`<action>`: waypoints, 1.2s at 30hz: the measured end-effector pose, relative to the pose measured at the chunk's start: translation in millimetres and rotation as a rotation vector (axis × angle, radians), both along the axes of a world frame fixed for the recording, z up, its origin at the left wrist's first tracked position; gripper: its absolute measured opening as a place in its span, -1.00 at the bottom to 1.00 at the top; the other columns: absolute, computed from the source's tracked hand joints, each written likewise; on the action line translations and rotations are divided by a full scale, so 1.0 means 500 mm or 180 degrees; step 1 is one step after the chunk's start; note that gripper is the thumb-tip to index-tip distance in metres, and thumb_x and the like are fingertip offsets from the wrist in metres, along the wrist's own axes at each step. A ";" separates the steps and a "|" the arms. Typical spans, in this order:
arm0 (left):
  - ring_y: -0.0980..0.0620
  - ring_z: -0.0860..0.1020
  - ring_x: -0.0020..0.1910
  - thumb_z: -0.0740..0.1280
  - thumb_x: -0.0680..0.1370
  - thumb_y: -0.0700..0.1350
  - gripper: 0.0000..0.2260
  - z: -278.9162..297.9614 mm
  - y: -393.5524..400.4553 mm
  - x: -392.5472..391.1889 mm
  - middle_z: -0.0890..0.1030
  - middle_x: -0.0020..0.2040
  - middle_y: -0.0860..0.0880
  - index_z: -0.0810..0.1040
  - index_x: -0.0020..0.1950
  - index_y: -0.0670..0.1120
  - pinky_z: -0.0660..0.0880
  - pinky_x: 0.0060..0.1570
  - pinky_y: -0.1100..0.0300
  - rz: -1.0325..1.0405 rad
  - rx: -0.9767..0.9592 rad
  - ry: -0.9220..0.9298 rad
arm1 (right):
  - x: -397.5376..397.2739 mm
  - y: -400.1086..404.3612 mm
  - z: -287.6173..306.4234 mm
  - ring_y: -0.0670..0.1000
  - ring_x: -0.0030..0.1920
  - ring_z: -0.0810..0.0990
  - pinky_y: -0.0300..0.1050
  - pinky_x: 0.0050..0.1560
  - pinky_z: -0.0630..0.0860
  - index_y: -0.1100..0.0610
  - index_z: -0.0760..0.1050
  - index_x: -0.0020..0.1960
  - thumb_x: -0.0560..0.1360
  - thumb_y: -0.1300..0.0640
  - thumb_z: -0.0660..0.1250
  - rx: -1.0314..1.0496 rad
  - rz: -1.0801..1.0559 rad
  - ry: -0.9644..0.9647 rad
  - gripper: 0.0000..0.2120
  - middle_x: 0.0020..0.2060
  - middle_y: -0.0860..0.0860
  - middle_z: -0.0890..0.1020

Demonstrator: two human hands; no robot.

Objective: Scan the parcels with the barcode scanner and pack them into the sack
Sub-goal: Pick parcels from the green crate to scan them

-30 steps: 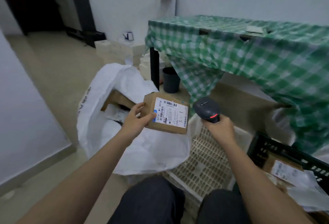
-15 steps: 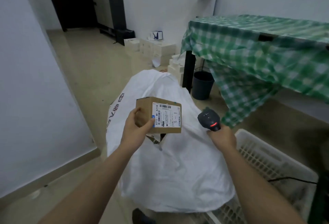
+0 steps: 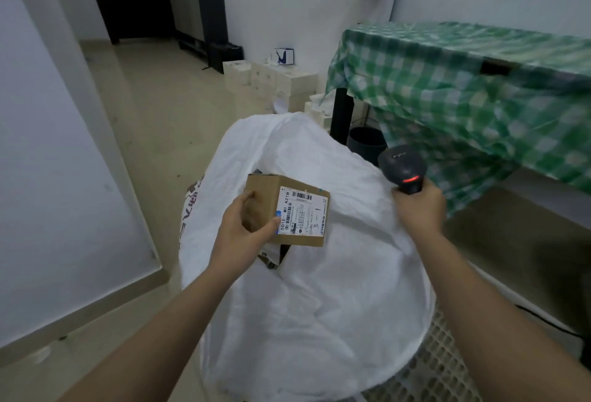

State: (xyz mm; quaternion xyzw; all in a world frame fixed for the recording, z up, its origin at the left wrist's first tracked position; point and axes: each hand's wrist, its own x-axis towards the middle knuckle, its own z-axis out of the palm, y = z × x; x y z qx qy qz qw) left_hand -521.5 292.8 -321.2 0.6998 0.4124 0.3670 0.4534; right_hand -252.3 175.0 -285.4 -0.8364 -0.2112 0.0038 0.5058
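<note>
Two hands work over a white sack [image 3: 319, 305] on a tiled floor. At left, the left hand [image 3: 246, 232] grips a small cardboard parcel [image 3: 287, 213], fingers curled round its side and thumb pressed on the label's edge, label turned up, apparently so the barcode can be read. The parcel hangs just above the sack's dark opening, where other packages show. To the right, the right hand [image 3: 419, 209] is wrapped round the barcode scanner [image 3: 403, 168], its red light lit. Bare floor lies left; a green-checked tablecloth [image 3: 463, 97] crowds the right, a white crate [image 3: 447, 369] below it.
</note>
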 end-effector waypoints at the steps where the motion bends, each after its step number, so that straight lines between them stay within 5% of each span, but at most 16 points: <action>1: 0.12 0.38 0.32 0.47 0.44 0.06 -0.39 0.011 -0.006 0.003 0.40 0.38 0.09 0.31 0.43 0.10 0.42 0.26 0.11 -0.0012 0.0074 0.0017 | -0.004 -0.001 0.035 0.27 -0.07 0.57 -0.03 -0.15 0.39 0.13 0.53 -0.10 0.41 0.15 0.37 0.0094 -0.0054 -0.0095 -0.91 -0.17 0.21 0.62; 4: 0.17 0.37 0.28 0.48 0.45 0.01 -0.37 0.044 -0.021 0.014 0.41 0.35 0.10 0.31 0.46 0.02 0.37 0.18 0.23 -0.0080 0.0261 0.0082 | -0.023 -0.004 0.132 0.26 -0.02 0.55 -0.11 -0.15 0.30 0.16 0.55 -0.01 0.45 0.15 0.34 0.0430 -0.0287 -0.0297 -0.85 -0.06 0.22 0.63; 10: 0.03 0.42 0.26 0.45 0.39 0.13 -0.35 0.075 -0.006 0.037 0.42 0.29 0.06 0.34 0.42 0.02 0.47 0.20 -0.04 -0.0025 0.0722 0.0456 | -0.041 0.004 0.226 0.25 0.00 0.58 -0.08 -0.12 0.38 0.11 0.54 -0.02 0.43 0.11 0.34 0.0583 -0.0358 -0.0366 -0.85 -0.04 0.17 0.64; 13: -0.04 0.35 0.34 0.43 0.43 0.15 -0.39 0.094 0.024 0.063 0.35 0.38 0.02 0.35 0.42 0.01 0.40 0.26 0.02 0.0144 0.1162 0.0570 | -0.037 0.012 0.227 0.24 -0.04 0.57 -0.09 -0.14 0.34 0.11 0.52 -0.03 0.44 0.13 0.35 0.0491 -0.0319 -0.0404 -0.88 -0.09 0.17 0.63; 16: -0.20 0.04 0.52 0.23 0.57 0.20 -0.41 0.096 0.071 0.097 0.10 0.55 -0.13 0.21 0.53 0.01 0.15 0.41 -0.10 0.0140 0.1239 0.1619 | -0.026 0.026 0.218 0.14 -0.16 0.48 -0.12 -0.16 0.30 0.08 0.48 -0.07 0.46 0.18 0.34 0.0469 -0.0173 -0.0386 -0.93 -0.21 0.06 0.53; 18: -0.34 -0.03 0.51 0.13 0.62 0.19 -0.44 0.094 0.100 0.111 0.06 0.54 -0.25 0.13 0.56 0.02 0.09 0.41 -0.22 -0.0117 0.0677 0.2334 | -0.018 0.035 0.204 0.10 -0.18 0.43 -0.13 -0.16 0.29 0.08 0.50 -0.04 0.47 0.18 0.33 0.0384 -0.0142 -0.0384 -0.93 -0.22 0.03 0.49; 20: -0.36 0.25 0.42 0.20 0.62 0.08 -0.51 0.102 0.112 0.119 0.30 0.42 -0.32 0.26 0.50 -0.06 0.30 0.31 -0.20 -0.0417 0.0457 0.2092 | -0.015 0.038 0.194 0.10 -0.19 0.42 -0.13 -0.16 0.29 0.11 0.51 -0.04 0.47 0.17 0.33 0.0309 -0.0100 -0.0344 -0.92 -0.22 0.03 0.49; 23: -0.14 0.52 0.21 0.28 0.59 -0.14 -0.68 0.125 0.094 0.120 0.55 0.24 -0.17 0.48 0.34 -0.16 0.46 0.17 0.05 -0.0577 0.0519 0.1350 | -0.023 0.028 0.188 0.16 -0.17 0.47 -0.12 -0.17 0.31 0.10 0.49 -0.11 0.46 0.14 0.36 0.0165 0.0002 -0.0319 -0.93 -0.22 0.09 0.54; 28: 0.07 0.49 0.16 0.29 0.59 -0.08 -0.68 0.161 0.027 0.103 0.54 0.25 -0.01 0.46 0.35 -0.05 0.45 0.13 0.15 -0.0634 0.0137 0.0704 | -0.056 -0.033 0.191 0.22 -0.08 0.58 -0.05 -0.16 0.45 0.08 0.54 -0.12 0.41 0.07 0.40 -0.0001 0.0112 -0.0318 -0.89 -0.19 0.10 0.63; 31: 0.06 0.49 0.18 0.29 0.59 -0.08 -0.71 0.179 -0.039 0.101 0.53 0.23 0.03 0.48 0.31 -0.04 0.45 0.21 0.08 -0.0828 0.0183 0.0475 | -0.088 -0.112 0.194 0.22 -0.07 0.58 -0.08 -0.18 0.41 0.07 0.54 -0.11 0.41 0.09 0.40 -0.0218 0.0119 -0.0446 -0.91 -0.15 0.13 0.65; 36: 0.08 0.49 0.10 0.28 0.60 -0.15 -0.75 0.201 -0.182 0.107 0.54 0.16 0.01 0.50 0.28 -0.12 0.42 0.06 0.21 -0.1243 0.0084 0.0208 | -0.146 -0.296 0.189 0.21 -0.05 0.59 -0.09 -0.21 0.37 0.10 0.55 -0.10 0.41 0.13 0.39 -0.0980 0.0139 -0.0744 -0.91 -0.16 0.13 0.64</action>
